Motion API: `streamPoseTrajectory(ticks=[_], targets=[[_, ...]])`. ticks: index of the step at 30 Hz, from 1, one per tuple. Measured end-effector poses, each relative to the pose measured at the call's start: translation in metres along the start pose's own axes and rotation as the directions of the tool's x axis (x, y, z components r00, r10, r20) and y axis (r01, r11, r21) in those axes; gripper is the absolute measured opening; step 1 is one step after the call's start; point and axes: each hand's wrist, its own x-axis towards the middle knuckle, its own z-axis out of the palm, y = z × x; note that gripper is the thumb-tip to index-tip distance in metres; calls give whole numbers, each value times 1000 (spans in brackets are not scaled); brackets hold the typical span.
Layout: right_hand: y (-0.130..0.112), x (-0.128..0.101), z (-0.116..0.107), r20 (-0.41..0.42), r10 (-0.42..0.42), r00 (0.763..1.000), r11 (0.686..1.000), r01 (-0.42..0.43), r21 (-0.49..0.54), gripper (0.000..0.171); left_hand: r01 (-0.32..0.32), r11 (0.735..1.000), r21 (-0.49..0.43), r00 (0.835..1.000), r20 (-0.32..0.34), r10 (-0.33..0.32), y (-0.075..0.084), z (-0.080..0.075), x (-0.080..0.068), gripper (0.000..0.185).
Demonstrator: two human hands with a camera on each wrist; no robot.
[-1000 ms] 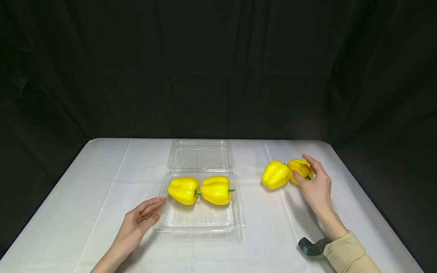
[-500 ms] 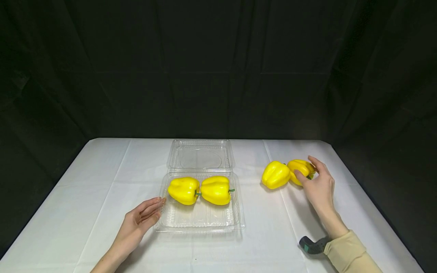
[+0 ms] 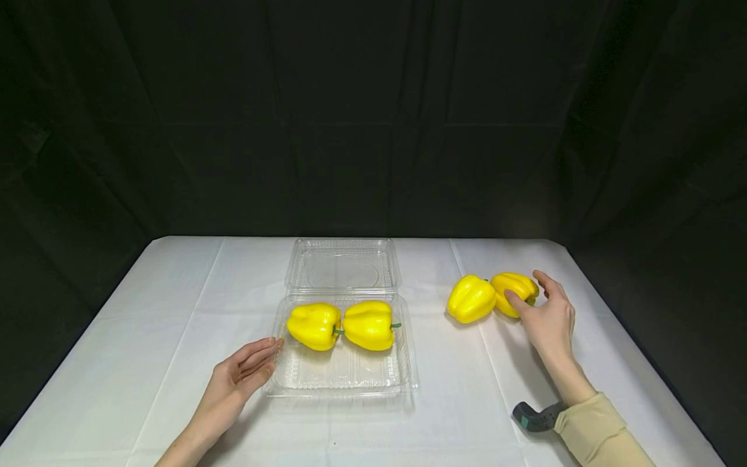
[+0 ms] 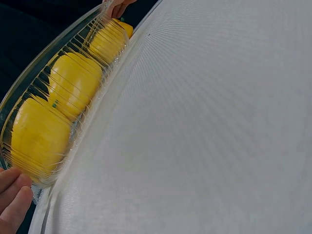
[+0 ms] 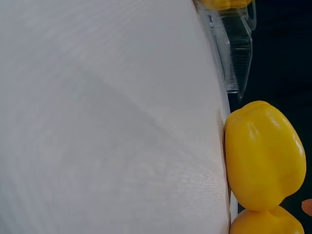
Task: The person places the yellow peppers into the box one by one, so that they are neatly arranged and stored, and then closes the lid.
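Observation:
Two yellow bell peppers, a left one and a right one, lie side by side in the base of a clear plastic clamshell container, its lid laid back. My left hand rests its fingertips against the container's left side, fingers fairly straight. To the right, two more bell peppers touch each other on the table, a nearer one and a farther one. My right hand is spread around the farther pepper, thumb in front and fingers at its right. Its stem end is partly hidden.
A white cloth covers the table, with dark curtains behind and at both sides. A dark curved device sits at my right wrist, beside the beige sleeve.
My right hand has shifted slightly right and toward me around the farther pepper. That pepper stays in about the same place. My left hand and the container have not moved.

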Motion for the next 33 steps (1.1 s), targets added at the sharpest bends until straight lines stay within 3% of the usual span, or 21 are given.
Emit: streamPoseTrajectory(ticks=[33], targets=[[14, 5, 5, 41, 109, 993, 994, -108, -25, 75, 7, 1000, 2, 1000, 5, -7, 1, -1, 0, 40]])
